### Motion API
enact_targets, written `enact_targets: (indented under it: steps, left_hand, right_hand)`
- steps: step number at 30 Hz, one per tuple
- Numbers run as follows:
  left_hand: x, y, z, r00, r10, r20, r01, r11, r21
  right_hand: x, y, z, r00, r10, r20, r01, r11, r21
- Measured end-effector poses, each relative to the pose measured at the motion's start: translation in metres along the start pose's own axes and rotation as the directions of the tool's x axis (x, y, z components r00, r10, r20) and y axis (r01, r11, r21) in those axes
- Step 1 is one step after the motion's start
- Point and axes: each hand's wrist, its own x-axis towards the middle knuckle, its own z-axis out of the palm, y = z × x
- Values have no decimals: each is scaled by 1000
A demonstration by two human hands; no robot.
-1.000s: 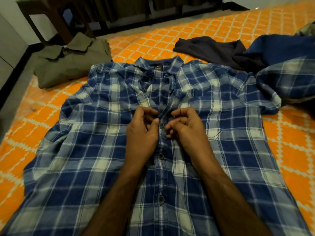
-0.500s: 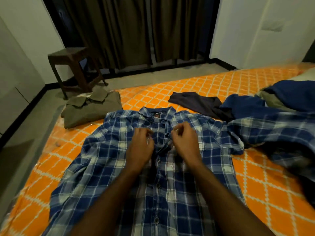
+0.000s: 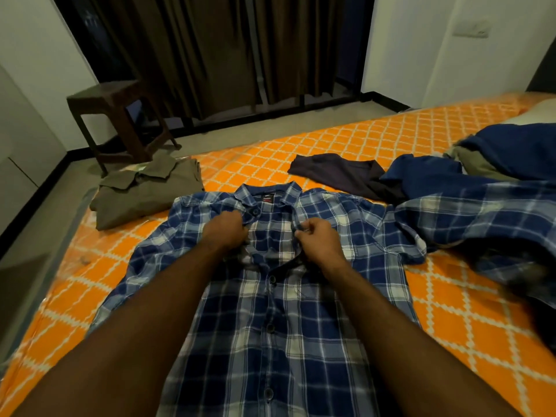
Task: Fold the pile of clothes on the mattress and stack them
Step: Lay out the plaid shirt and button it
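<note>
A blue plaid shirt [image 3: 301, 311] lies face up on the orange mattress [image 3: 466, 320], collar away from me. My left hand [image 3: 225, 233] grips the left edge of its front placket just below the collar. My right hand [image 3: 319, 239] pinches the right edge, and the top of the shirt gapes open between them. A folded olive shirt [image 3: 147, 194] rests at the mattress's far left corner. Unfolded clothes lie to the right: a dark garment [image 3: 346, 173], a blue one [image 3: 427, 179] and another plaid piece [image 3: 487, 218].
A dark wooden stool [image 3: 117, 115] stands on the floor beyond the mattress's left corner. Brown curtains [image 3: 216, 49] hang at the back. The mattress's left edge drops to the floor [image 3: 36, 236]. More navy and olive cloth [image 3: 511, 152] piles at the far right.
My hands have moved up the shirt front from mid-chest to just below the collar and drawn apart, opening the placket. The camera has tilted up, showing more of the room.
</note>
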Motion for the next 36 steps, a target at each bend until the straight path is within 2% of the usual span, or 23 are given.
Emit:
enact_targets:
  steps: [2, 3, 4, 5, 6, 7, 8, 9, 10, 11, 12, 14, 16, 19, 22, 27, 31, 33, 36]
  left_hand:
    - [5, 2, -6, 999, -2, -40, 3, 1000, 13]
    - [7, 5, -10, 997, -18, -74, 12, 996, -92]
    - [8, 8, -14, 995, -38, -95, 9, 959, -283]
    - [8, 11, -18, 995, -44, -86, -7, 856, -517]
    - [5, 15, -23, 999, -34, -36, -3, 683, -730]
    - [1, 19, -28, 1000, 6, 29, 22, 495, -869]
    - [-3, 23, -30, 995, 52, 82, 58, 357, -932]
    - [-6, 25, -30, 993, 68, 101, 79, 269, -960]
    - [-9, 25, -26, 995, 48, 88, 75, 224, -972]
    - [-12, 24, -20, 999, 3, 40, 38, 223, -974]
    - [-16, 20, -13, 998, -56, -30, -13, 291, -957]
    - [-23, 12, 5, 984, -89, -153, -83, 528, -845]
    - [-32, 9, 17, 985, -27, -170, -101, 707, -700]
    - [-42, 17, 21, 987, 84, -139, -149, 807, -571]
    - [-43, 26, 12, 986, 147, -83, -168, 875, -453]
    - [-51, 31, 6, 980, 197, -16, -188, 903, -387]
    - [-60, 37, 15, 983, 158, -92, -183, 889, -421]
    - [-62, 38, 20, 990, 88, -105, -131, 835, -534]
    - [-64, 38, 18, 996, -65, -63, -2, 679, -735]
  right_hand:
    - [-1, -1, -2, 999, 34, 13, -36, 968, 247]
    - [0, -3, -1, 998, 56, 39, -67, 934, 351]
    - [0, -4, 0, 994, 79, 76, -105, 892, 440]
    - [2, -5, 3, 989, 98, 110, -141, 851, 505]
    - [2, -5, 6, 985, 110, 130, -164, 826, 540]
    - [2, -5, 8, 984, 115, 139, -174, 814, 554]
    - [2, -4, 11, 983, 115, 146, -179, 806, 565]
    - [2, -2, 11, 982, 116, 150, -182, 794, 579]
    - [2, 0, 12, 981, 121, 150, -188, 783, 593]
    - [0, 2, 11, 981, 122, 150, -189, 778, 599]
    - [0, 4, 11, 981, 122, 151, -188, 785, 590]
    - [-1, 4, 11, 985, 112, 133, -164, 856, 490]
    - [2, 2, 13, 990, 99, 105, -124, 954, 274]
    - [3, -6, 11, 987, 77, 141, -73, 997, -37]
    - [2, -8, 8, 970, 98, 222, -73, 990, -119]
    - [-2, 0, 5, 960, 117, 255, -147, 984, 100]
    - [-13, 9, 2, 965, 95, 243, -168, 939, 301]
    - [-15, 11, 2, 963, 98, 249, -185, 916, 356]
    - [-14, 13, 8, 966, 132, 222, -206, 911, 356]
